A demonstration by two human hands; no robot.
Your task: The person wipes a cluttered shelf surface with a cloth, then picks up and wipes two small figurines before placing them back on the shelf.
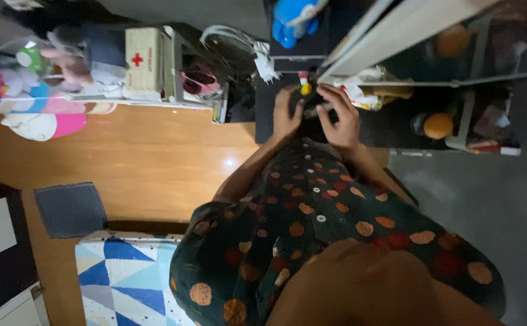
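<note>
Seen from above, looking down over a dark shirt [311, 223] patterned with orange and red spots, a person's two hands meet in front of a shelf unit [396, 36]. The left hand [286, 115] is curled around a dark object [313, 108], too dim to identify, held low against the shelf's edge. The right hand [340, 118] has its fingers bent over the same object from the other side, the fingertips pressing on it. A small yellow-tipped tube [304, 83] stands just above the hands. On the shelves to the right sit two orange round things [438, 125], one above the other. Off to the left, a white first-aid box with a red cross [142, 60] rests on a low stand, with soft toys [40, 90] piled beside it. A wooden floor [154, 163] stretches below, carrying a grey mat [70, 208] and a blue-and-white triangle-patterned rug [124, 281].
</note>
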